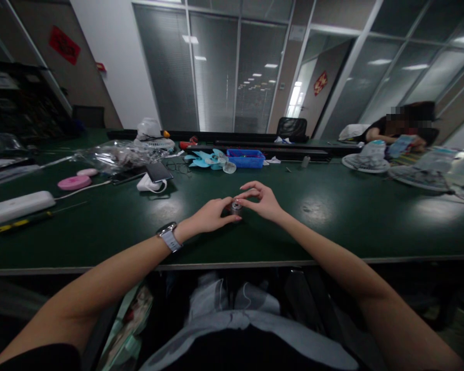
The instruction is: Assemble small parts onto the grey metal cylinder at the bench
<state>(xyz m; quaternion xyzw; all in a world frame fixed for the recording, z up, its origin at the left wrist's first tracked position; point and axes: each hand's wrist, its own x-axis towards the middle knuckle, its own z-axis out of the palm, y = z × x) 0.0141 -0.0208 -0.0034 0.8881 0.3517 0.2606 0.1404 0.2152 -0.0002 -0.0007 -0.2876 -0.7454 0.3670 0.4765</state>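
Note:
A small metal cylinder, perhaps a motor [236, 208], stands on the dark green table [201, 245] in front of me. My left hand [212, 215] grips it from the left, thumb at its near side and fingers behind. From the right, my right hand [263, 202] reaches to its top, with thumb and index finger pinched together there and the other fingers spread. What the right fingertips pinch is too small to make out. A watch with a pale strap is on my left wrist.
A blue tray [246, 159] and light-blue fan blades [205, 159] lie beyond my hands. On the left are a white charger [149, 183], pink discs, a power strip [19, 207] and a yellow screwdriver [17, 224]. A person sits at the far right near fan guards [367, 161].

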